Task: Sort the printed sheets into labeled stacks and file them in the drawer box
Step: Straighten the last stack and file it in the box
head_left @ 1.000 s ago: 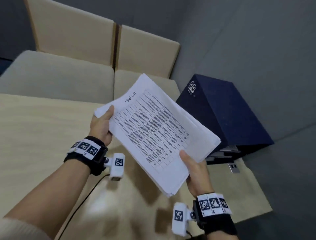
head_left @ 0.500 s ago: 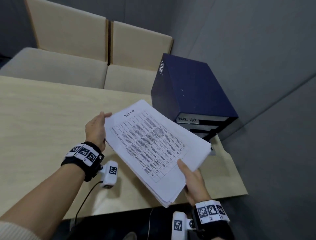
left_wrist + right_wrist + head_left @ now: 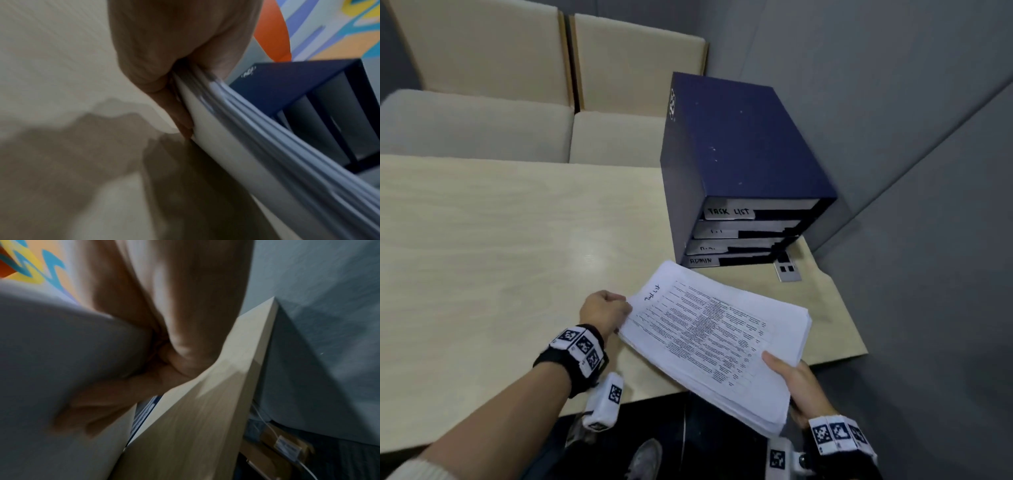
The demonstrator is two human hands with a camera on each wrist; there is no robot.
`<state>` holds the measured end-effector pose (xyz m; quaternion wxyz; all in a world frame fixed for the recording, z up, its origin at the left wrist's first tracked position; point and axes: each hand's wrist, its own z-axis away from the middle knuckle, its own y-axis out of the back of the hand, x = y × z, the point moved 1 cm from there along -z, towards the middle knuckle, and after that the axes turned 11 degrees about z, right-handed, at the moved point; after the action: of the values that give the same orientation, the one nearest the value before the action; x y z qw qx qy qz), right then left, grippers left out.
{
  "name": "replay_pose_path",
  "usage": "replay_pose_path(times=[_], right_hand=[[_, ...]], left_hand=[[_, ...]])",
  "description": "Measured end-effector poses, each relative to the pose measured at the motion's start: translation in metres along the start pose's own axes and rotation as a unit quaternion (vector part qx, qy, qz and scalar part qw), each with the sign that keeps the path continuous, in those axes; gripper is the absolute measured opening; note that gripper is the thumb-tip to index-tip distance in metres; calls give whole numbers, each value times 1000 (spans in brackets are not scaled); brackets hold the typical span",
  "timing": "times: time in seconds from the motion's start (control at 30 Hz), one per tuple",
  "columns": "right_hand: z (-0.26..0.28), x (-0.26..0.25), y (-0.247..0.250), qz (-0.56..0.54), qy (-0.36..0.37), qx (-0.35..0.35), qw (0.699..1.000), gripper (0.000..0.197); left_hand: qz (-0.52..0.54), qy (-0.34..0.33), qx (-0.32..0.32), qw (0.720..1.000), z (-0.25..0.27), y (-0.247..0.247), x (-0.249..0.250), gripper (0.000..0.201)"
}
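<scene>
A thick stack of printed sheets [image 3: 717,337], its top page headed by hand "Task List", hangs above the table's near right corner. My left hand [image 3: 606,313] grips the stack's far left corner; the left wrist view shows the sheets [image 3: 242,146] pinched between thumb and fingers. My right hand [image 3: 796,383] holds the near right corner, thumb on top, fingers [image 3: 107,404] underneath the paper [image 3: 61,353]. The dark blue drawer box [image 3: 736,161] stands on the table's far right, all drawers closed, with labels "TASK LIST" [image 3: 729,212] on top and "ADMIN" [image 3: 700,261] at the bottom.
The light wooden table [image 3: 500,246] stretches to the left. A metal socket plate [image 3: 787,269] is set in it before the box. Beige seats [image 3: 524,113] lie beyond the far edge, a grey wall [image 3: 911,171] at the right. My shoe [image 3: 645,459] shows below.
The stack has come down and toward the table's near right corner, held by both hands throughout. The view has swung so the drawer fronts and their labels now show.
</scene>
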<state>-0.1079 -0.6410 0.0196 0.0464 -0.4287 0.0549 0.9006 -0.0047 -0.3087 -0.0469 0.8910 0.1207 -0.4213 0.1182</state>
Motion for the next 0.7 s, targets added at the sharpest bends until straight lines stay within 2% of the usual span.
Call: replay_pose_path(times=[0.07, 0.2, 0.3, 0.43, 0.53, 0.57, 0.63, 0.7], right_hand=[[11, -3, 18, -22, 1, -7, 1000, 30], [32, -18, 60, -1, 17, 19, 1000, 37], [50, -39, 89, 6, 31, 45, 998, 35], [81, -72, 117, -4, 77, 73, 994, 32], [105, -92, 128, -21, 122, 92, 988, 34], [110, -97, 129, -32, 138, 94, 986, 34], [114, -107, 128, -46, 160, 94, 982, 37], [112, -113, 122, -51, 173, 105, 978, 40]], left_hand=[[-60, 31, -46, 997, 7, -9, -8, 12], [-141, 53, -206, 967, 36, -36, 8, 21], [-129, 31, -287, 949, 60, -57, 36, 26], [-54, -18, -382, 922, 94, -81, 87, 29], [-48, -109, -392, 912, 116, -92, 124, 39], [-53, -137, -388, 910, 122, -94, 135, 36], [-51, -179, -353, 917, 127, -97, 153, 22], [-36, -208, -288, 934, 122, -95, 164, 18]])
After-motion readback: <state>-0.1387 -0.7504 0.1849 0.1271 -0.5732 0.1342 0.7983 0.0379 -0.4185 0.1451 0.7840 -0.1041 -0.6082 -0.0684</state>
